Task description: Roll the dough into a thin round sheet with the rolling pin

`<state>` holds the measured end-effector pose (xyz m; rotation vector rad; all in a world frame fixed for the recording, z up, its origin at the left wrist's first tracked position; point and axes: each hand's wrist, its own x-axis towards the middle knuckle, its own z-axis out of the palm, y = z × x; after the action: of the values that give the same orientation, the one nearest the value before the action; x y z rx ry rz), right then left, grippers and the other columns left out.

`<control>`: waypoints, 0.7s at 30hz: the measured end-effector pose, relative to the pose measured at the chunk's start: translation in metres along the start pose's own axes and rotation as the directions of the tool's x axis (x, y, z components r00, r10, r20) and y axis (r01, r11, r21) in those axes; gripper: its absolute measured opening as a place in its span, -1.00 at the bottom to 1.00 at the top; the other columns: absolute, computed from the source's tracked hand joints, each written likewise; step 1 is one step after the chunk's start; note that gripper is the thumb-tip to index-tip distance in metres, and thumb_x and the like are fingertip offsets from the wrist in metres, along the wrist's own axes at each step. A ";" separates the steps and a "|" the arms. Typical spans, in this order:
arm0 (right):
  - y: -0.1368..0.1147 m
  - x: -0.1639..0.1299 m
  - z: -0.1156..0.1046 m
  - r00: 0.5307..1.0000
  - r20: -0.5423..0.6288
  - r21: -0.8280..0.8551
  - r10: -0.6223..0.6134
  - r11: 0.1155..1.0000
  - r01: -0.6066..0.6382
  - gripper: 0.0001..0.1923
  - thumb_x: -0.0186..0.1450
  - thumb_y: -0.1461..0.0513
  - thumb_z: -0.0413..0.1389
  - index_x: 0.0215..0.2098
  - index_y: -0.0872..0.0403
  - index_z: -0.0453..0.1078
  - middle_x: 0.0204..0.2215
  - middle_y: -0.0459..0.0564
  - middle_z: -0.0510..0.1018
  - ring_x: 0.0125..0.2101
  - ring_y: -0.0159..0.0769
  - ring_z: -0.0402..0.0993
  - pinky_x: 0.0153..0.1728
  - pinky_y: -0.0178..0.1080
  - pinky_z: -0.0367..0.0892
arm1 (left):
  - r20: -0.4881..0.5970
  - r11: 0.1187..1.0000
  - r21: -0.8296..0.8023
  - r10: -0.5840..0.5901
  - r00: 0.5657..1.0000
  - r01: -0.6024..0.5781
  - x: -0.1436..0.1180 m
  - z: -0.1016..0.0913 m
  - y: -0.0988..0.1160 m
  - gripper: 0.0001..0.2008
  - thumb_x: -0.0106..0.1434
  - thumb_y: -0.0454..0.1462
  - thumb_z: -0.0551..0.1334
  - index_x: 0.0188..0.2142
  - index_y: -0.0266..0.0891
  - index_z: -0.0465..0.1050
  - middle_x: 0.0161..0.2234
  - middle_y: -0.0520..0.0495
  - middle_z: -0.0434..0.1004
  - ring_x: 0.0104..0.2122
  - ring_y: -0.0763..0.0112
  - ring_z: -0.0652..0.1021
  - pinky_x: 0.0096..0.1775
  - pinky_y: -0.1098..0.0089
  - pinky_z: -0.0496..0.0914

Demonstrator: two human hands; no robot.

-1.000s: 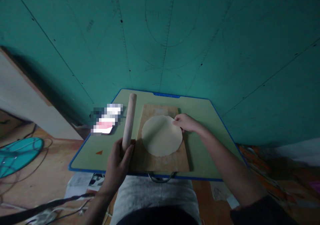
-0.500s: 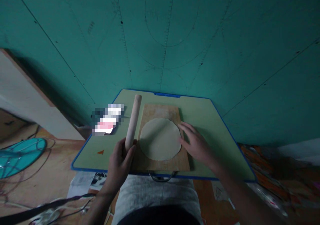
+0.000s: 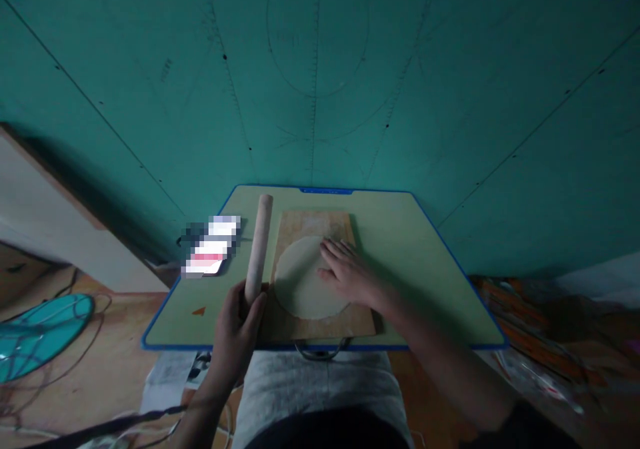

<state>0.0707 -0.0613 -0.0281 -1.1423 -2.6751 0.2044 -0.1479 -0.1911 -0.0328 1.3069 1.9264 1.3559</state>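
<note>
Two bare hands work over a thin round of dough [image 3: 295,282] lying flat on a wooden board [image 3: 320,326] at the middle of a low, blue-edged green table [image 3: 415,262]. The right hand [image 3: 347,272] rests palm down on the right part of the dough, fingers [image 3: 333,249] spread and stretched toward the far edge of the round. The left hand [image 3: 237,322] is wrapped around the near end of a wooden rolling pin [image 3: 259,246], which lies on the table just beside the board's left edge and points away toward the wall. The thumb and fingers are closed snugly on the pin. Left of the pin, at the table's far left edge, sits a small flat object [image 3: 210,254] whose face is blurred out. A small orange triangle [image 3: 199,311] marks the tabletop near the left hand. A curved metal handle [image 3: 320,354] shows under the table's near edge. Behind the table rises a teal wall [image 3: 320,76] scored with faint lines and arcs. On the wooden floor at far left lies a teal fan grille [image 3: 35,329] among loose cables.
</note>
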 end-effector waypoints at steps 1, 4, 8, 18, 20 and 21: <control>0.006 0.003 0.002 1.000 -0.016 0.006 0.019 1.000 -0.019 -0.40 0.49 0.04 -0.11 0.34 0.24 0.22 0.34 0.27 0.25 0.36 -0.03 0.11 0.36 0.05 0.04 | 0.014 1.000 0.001 0.006 1.000 -0.006 0.000 -0.001 -0.001 -0.56 0.23 0.03 0.20 -0.08 -0.25 0.41 -0.25 -0.14 0.61 -0.30 0.18 0.59 -0.29 0.27 0.47; 0.032 -0.004 -0.002 0.988 -0.099 0.071 0.121 0.991 -0.114 -0.40 0.48 0.01 -0.12 0.35 0.16 0.21 0.35 0.24 0.25 0.37 0.01 0.08 0.34 0.15 0.07 | 0.079 0.997 0.057 0.056 0.995 -0.061 0.004 -0.009 -0.004 -0.58 0.28 0.02 0.18 -0.08 -0.26 0.42 -0.29 -0.12 0.60 -0.33 0.21 0.59 -0.33 0.31 0.46; 0.050 -0.039 -0.025 0.934 -0.266 0.238 0.240 0.955 -0.177 -0.40 0.48 -0.01 -0.14 0.34 0.13 0.21 0.31 0.26 0.30 0.33 -0.02 0.18 0.29 0.13 0.18 | 0.255 0.886 0.273 0.310 0.916 -0.375 0.018 -0.033 -0.007 -0.67 0.38 -0.05 0.14 -0.05 -0.22 0.47 -0.32 -0.07 0.54 -0.41 0.30 0.56 -0.42 0.38 0.39; -0.012 -0.080 -0.014 0.948 -0.305 0.240 0.086 0.971 -0.011 -0.60 0.40 0.28 0.03 0.18 0.00 0.39 0.07 0.12 0.54 0.07 -0.12 0.48 0.04 -0.01 0.48 | 0.653 0.307 0.415 0.554 0.515 -0.856 0.076 -0.019 0.030 -0.83 0.40 -0.30 0.16 -0.11 -0.18 0.53 -0.33 -0.11 0.55 -0.35 0.20 0.54 -0.31 0.26 0.41; -0.011 -0.079 -0.010 0.941 -0.327 0.193 0.090 0.981 -0.027 -0.59 0.39 0.35 0.02 0.16 0.00 0.41 0.01 0.10 0.56 0.01 -0.13 0.50 0.00 -0.02 0.50 | 0.647 0.324 0.455 0.520 0.558 -0.830 0.082 -0.003 0.034 -0.82 0.35 -0.37 0.18 -0.11 -0.23 0.52 -0.24 -0.17 0.58 -0.24 0.15 0.57 -0.17 0.17 0.45; -0.009 -0.079 -0.009 0.935 -0.342 0.173 0.091 0.984 -0.033 -0.59 0.39 0.36 0.01 0.16 0.00 0.42 -0.02 0.10 0.57 -0.02 -0.14 0.51 -0.01 -0.03 0.51 | 0.639 0.340 0.465 0.510 0.576 -0.818 0.084 0.006 0.035 -0.79 0.33 -0.40 0.17 -0.09 -0.25 0.52 -0.18 -0.20 0.59 -0.15 0.12 0.58 -0.08 0.13 0.45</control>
<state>0.1197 -0.1248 -0.0291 -1.0963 -2.2689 0.2075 -0.1663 -0.1117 0.0087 2.8153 1.6796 0.3827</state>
